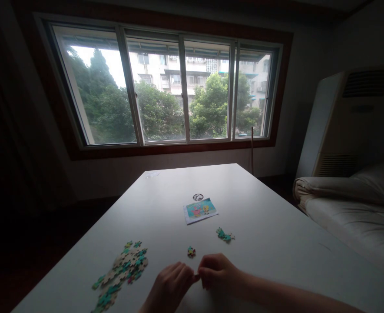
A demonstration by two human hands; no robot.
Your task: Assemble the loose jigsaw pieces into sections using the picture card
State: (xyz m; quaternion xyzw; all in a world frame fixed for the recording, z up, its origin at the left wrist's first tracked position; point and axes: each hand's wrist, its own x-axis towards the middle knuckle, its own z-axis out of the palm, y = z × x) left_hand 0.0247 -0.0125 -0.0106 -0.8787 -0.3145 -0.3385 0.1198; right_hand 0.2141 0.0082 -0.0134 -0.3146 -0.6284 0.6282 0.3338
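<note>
My left hand (pixel 170 282) and my right hand (pixel 218 271) meet at the near edge of a white table (pixel 276 226), fingertips pinched together on a small thing I cannot make out. A small joined cluster of puzzle pieces (pixel 191 251) lies just beyond my hands. Another teal cluster (pixel 225 235) sits farther right. A pile of loose puzzle pieces (pixel 123 269) spreads to the left of my left hand. A colourful reference picture (pixel 200 210) lies farther back, with a small dark ring-shaped item (pixel 197 197) behind it.
A wide window (pixel 166 87) fills the far wall, with trees and buildings outside. A white cushioned sofa (pixel 351 208) stands to the right of the table, and a tall white panel (pixel 351 121) leans behind it. A thin stick (pixel 252 150) stands by the wall.
</note>
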